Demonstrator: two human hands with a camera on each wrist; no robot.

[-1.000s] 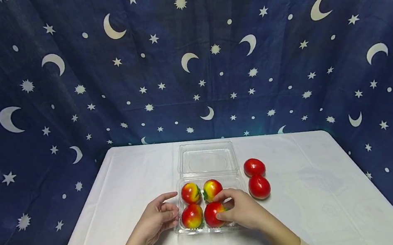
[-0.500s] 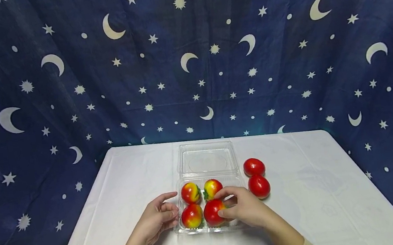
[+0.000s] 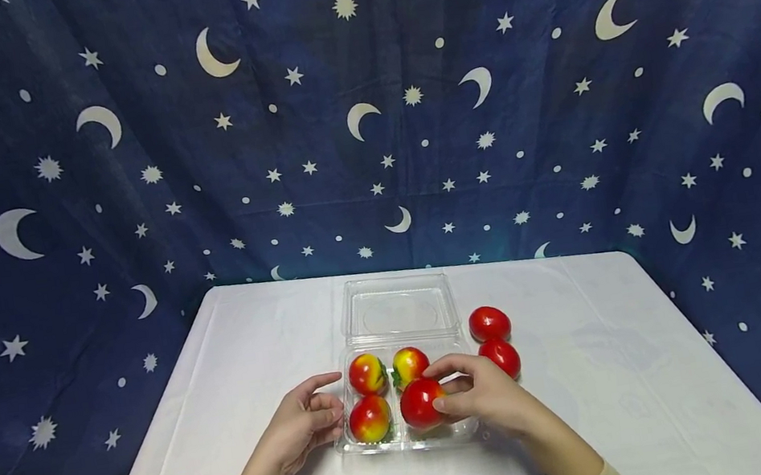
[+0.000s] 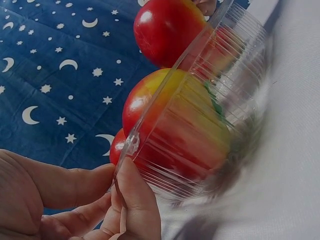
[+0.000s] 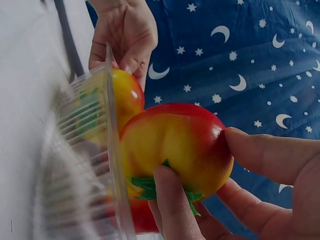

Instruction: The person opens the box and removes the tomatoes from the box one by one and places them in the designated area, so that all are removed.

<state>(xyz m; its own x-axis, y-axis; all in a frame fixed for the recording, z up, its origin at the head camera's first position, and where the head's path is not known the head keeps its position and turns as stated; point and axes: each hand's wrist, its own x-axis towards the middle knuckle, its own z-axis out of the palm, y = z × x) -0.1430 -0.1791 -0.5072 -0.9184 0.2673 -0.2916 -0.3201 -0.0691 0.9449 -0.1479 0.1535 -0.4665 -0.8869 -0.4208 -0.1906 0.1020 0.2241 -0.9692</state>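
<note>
A clear plastic clamshell container (image 3: 404, 443) lies with its lid tipped back on the table. Three red-and-yellow fruits with green leafy caps sit in it: one back left (image 3: 367, 374), one back right (image 3: 410, 365), one front left (image 3: 369, 419). My right hand (image 3: 485, 395) holds a similar fruit (image 5: 175, 145) between thumb and fingers, raised over the front right of the container; its green cap shows in the right wrist view. At the left side, my left hand (image 3: 310, 421) pinches the container's rim (image 4: 131, 142) between thumb and finger.
Two glossy red fruits, one farther back (image 3: 489, 324) and one nearer (image 3: 501, 358), lie touching on the white table (image 3: 589, 370), right of the container. Behind the table hangs a dark blue curtain (image 3: 312, 166) with moons and stars. The open lid (image 3: 399, 308) extends toward the back.
My right hand has lifted the front-right fruit up from the container floor and shifted it slightly right. My left hand stays at the container's left rim.
</note>
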